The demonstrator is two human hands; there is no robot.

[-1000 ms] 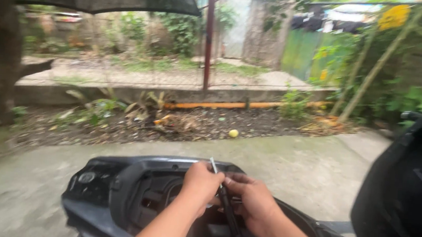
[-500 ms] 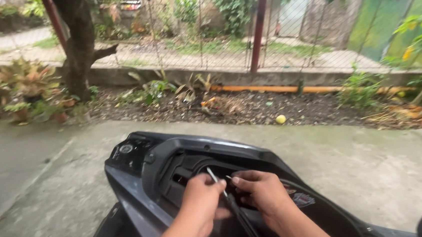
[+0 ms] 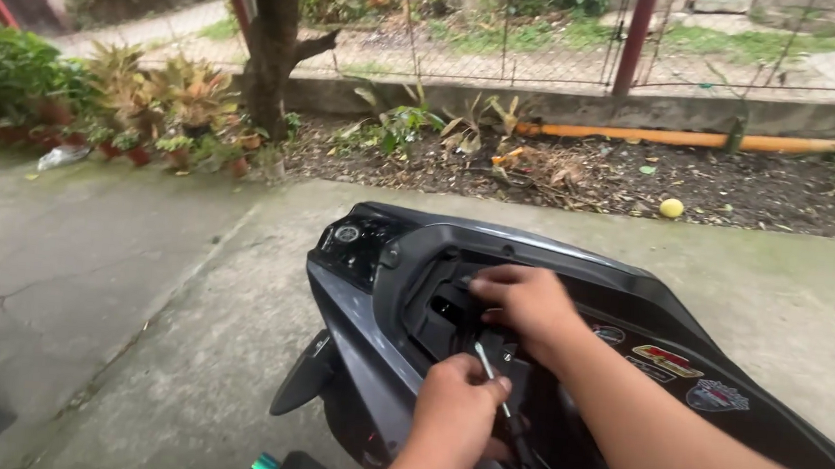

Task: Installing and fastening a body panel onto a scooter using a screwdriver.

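Head view: left hand (image 3: pixel 451 416) gripping a thin screwdriver (image 3: pixel 489 374), right hand (image 3: pixel 528 303) curled inside the scooter (image 3: pixel 455 267) panel opening. Tip could easily slip and jab those fingers.

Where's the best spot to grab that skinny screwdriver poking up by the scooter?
Probably by the dark handle end, low down, where the left hand already wraps it. The screwdriver has a thin, slippery-looking metal shaft tilting up and away, so it offers little to hold. Come from the near side: the right hand and the scooter panel crowd the far side.
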